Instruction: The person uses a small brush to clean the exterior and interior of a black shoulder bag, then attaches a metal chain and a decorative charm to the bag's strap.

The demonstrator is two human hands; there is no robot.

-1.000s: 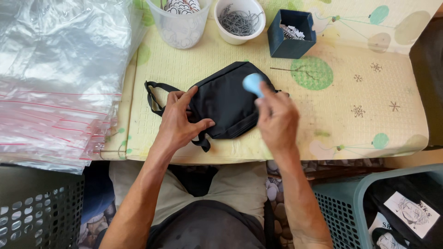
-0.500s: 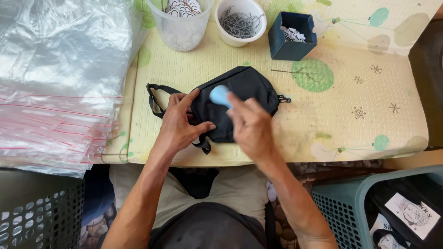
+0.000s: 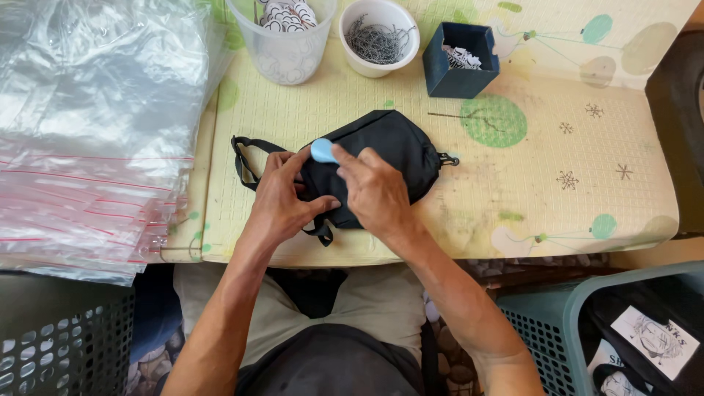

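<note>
A small black pouch bag (image 3: 392, 143) with a strap lies on the pale yellow patterned mat (image 3: 513, 191). My left hand (image 3: 282, 198) presses flat on the bag's left end, beside the strap loop (image 3: 242, 158). My right hand (image 3: 374, 191) rests on the bag's middle and pinches a small light-blue tool (image 3: 323, 150) at the bag's top left edge. Both hands cover the lower left part of the bag.
A pile of clear plastic zip bags (image 3: 88, 125) fills the left. At the back stand a clear cup of tags (image 3: 282, 33), a white bowl of metal clips (image 3: 380, 37) and a dark blue box (image 3: 462, 59). Baskets sit at lower left (image 3: 62, 348) and lower right (image 3: 587, 330).
My right hand has carried the light-blue tool from the bag's right side across to its left end, close to my left hand. The left hand stayed on the bag.
</note>
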